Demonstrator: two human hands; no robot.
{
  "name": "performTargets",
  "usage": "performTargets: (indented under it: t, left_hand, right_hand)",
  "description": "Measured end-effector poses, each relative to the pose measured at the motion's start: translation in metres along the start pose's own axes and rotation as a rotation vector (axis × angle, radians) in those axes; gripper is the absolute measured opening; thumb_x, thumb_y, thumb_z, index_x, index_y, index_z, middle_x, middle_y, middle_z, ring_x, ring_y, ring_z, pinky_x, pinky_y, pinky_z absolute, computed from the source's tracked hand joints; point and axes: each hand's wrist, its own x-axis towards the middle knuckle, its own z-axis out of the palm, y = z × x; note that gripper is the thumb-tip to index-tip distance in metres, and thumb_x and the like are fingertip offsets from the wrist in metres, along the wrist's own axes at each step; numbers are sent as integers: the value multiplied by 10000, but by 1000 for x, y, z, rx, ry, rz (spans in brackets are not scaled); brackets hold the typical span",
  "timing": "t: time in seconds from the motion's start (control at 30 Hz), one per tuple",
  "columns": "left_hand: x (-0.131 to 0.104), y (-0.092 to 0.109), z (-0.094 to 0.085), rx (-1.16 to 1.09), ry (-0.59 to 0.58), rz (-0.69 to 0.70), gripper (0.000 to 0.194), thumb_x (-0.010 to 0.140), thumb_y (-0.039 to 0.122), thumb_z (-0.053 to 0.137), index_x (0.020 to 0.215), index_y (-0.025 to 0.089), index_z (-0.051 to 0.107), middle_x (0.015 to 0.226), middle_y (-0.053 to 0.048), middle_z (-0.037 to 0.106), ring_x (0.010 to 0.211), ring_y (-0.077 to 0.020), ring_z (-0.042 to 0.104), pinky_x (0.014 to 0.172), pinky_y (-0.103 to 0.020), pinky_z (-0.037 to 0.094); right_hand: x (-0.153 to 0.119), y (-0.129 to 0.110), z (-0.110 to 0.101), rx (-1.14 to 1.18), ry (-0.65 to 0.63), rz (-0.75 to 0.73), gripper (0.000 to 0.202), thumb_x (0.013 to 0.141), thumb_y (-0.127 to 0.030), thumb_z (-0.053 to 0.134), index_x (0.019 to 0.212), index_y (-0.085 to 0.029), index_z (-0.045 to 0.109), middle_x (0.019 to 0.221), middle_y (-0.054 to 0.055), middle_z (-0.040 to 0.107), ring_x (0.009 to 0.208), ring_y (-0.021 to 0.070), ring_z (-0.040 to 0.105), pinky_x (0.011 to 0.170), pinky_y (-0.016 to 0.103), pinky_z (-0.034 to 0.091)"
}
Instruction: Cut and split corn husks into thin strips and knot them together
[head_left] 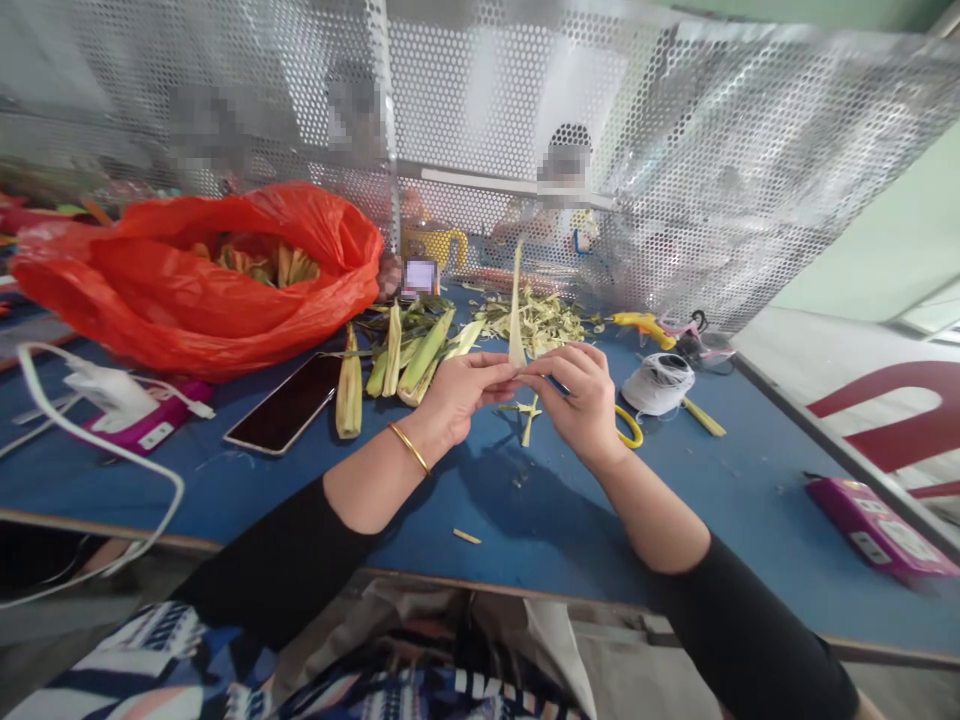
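A pale, pointed strip of corn husk (516, 310) stands upright between my hands, its wide lower end in my fingers. My left hand (459, 393), with a gold bangle on the wrist, pinches that end from the left. From the right, my right hand (576, 392) grips the same end with thumb and fingers. Just below my fingers, a small piece of folded husk (528, 425) lies on the blue table (540, 540). Several husk bundles (426, 355) rest left of my hands, and a heap of husk scraps (551, 318) lies behind them.
An open red plastic bag (225, 330) holds more husks. Near it are a phone (285, 405) and a purple power strip (154, 415). To the right lie a white thread spool (658, 383), a yellow loop (636, 432), a yellow glue gun (643, 325) and a purple box (877, 525). A perforated screen (480, 110) stands behind.
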Motion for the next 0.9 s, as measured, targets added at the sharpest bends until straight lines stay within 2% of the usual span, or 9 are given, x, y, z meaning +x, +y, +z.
performTargets:
  t: [0.17, 0.33, 0.43, 0.53, 0.7, 0.9]
  left_hand:
    - [-2, -2, 2, 50, 14, 100, 119, 633, 122, 779, 676, 135, 669, 626, -5, 676, 562, -106, 635, 655, -271, 539]
    - [-3, -1, 4, 101, 19, 119, 50, 674, 100, 712, 669, 141, 684, 614, -8, 684, 555, -112, 637, 641, -265, 532]
    - [-4, -2, 4, 119, 5, 130, 32, 692, 154, 719, 673, 147, 695, 624, -15, 690, 572, -123, 644, 658, -282, 540]
    - [-4, -4, 4, 131, -21, 163, 93, 648, 173, 775, 705, 149, 706, 661, -19, 701, 623, -134, 659, 708, -296, 546]
    - [-1, -8, 4, 142, -4, 170, 181, 593, 145, 827, 699, 146, 681, 626, -5, 677, 620, -133, 657, 727, -305, 550]
    - [1, -5, 3, 129, -20, 144, 136, 619, 119, 801, 672, 146, 679, 619, 7, 675, 581, -111, 637, 713, -295, 550]
  right_hand:
    - [0, -1, 2, 82, -8, 146, 150, 873, -270, 585, 728, -244, 613, 758, 0, 691, 796, 184, 620, 857, 356, 434]
    - [-2, -1, 6, 123, -9, 268, 130, 824, -272, 618, 703, -233, 589, 746, 7, 689, 804, 191, 620, 849, 355, 439]
    - [-1, 0, 5, 199, -9, 351, 56, 780, -271, 641, 780, -227, 607, 747, 7, 687, 761, 183, 621, 800, 341, 455]
    - [0, 0, 5, 311, -29, 386, 94, 767, -271, 617, 842, -218, 635, 772, 11, 688, 756, 172, 619, 767, 321, 461]
    - [0, 0, 7, 391, 11, 505, 109, 729, -301, 631, 667, -212, 621, 654, -9, 634, 658, 145, 552, 674, 289, 441]
    - [1, 0, 7, 446, -9, 543, 144, 732, -309, 617, 634, -205, 592, 621, -17, 606, 616, 129, 508, 631, 273, 408]
